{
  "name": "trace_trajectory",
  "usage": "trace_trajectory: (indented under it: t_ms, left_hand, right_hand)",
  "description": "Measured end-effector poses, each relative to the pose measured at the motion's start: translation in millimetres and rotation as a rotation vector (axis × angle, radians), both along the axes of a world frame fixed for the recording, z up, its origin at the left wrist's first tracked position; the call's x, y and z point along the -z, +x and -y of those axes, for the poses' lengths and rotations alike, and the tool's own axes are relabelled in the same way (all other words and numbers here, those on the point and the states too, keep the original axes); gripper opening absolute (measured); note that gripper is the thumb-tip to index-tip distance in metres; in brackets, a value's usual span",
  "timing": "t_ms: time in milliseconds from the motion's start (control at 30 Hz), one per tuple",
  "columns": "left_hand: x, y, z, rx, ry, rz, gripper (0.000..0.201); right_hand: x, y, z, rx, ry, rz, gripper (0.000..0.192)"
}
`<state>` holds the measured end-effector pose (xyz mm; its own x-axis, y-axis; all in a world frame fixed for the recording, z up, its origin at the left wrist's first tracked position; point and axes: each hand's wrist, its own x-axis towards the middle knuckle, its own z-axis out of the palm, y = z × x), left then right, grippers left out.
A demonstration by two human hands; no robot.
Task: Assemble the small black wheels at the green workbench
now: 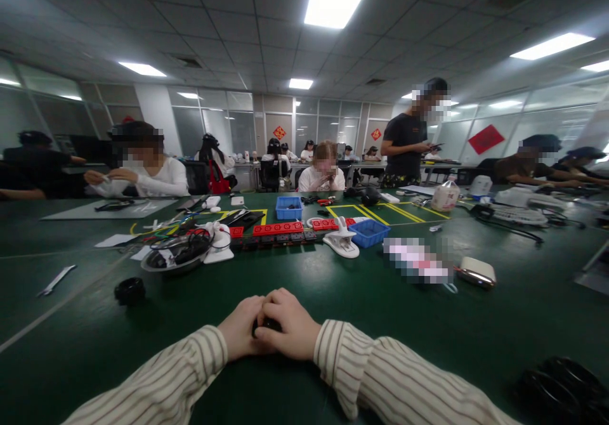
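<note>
My left hand and my right hand rest together on the green table, near its front edge. Both are closed around a small black object, of which only a sliver shows between the fingers. I wear striped long sleeves. A black round part lies on the table to the left of my hands.
Beyond my hands lie a dish of cables, red and black strips, two blue bins, a white clip and a white case. A metal wrench lies at left. Black objects sit at lower right. Several people work around the table.
</note>
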<state>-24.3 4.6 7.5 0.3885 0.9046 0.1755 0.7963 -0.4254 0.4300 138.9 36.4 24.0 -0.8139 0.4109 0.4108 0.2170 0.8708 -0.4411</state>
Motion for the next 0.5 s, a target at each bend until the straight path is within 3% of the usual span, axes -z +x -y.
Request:
trace_trajectory:
  t_ms: [100, 267, 367, 500]
  left_hand:
    - [-3.9, 7, 3, -0.061, -0.029, 0.050, 0.045]
    - [-13.6, 18, 7, -0.093, -0.077, 0.049, 0.032]
    - [-14.6, 17, 7, -0.068, -0.090, 0.075, 0.030]
    - [-13.3, 12, 6, -0.074, -0.120, 0.097, 0.033]
  right_hand:
    - [-1.1, -1, 5, 0.117, 0.063, 0.034, 0.026]
    - [-3.3, -4, 13, 0.309, 0.144, 0.118, 0.032]
    - [-7.4, -3, 13, 0.293, 0.177, 0.163, 0.028]
    - [-16.3, 2, 8, 0.107, 0.178, 0.163, 0.018]
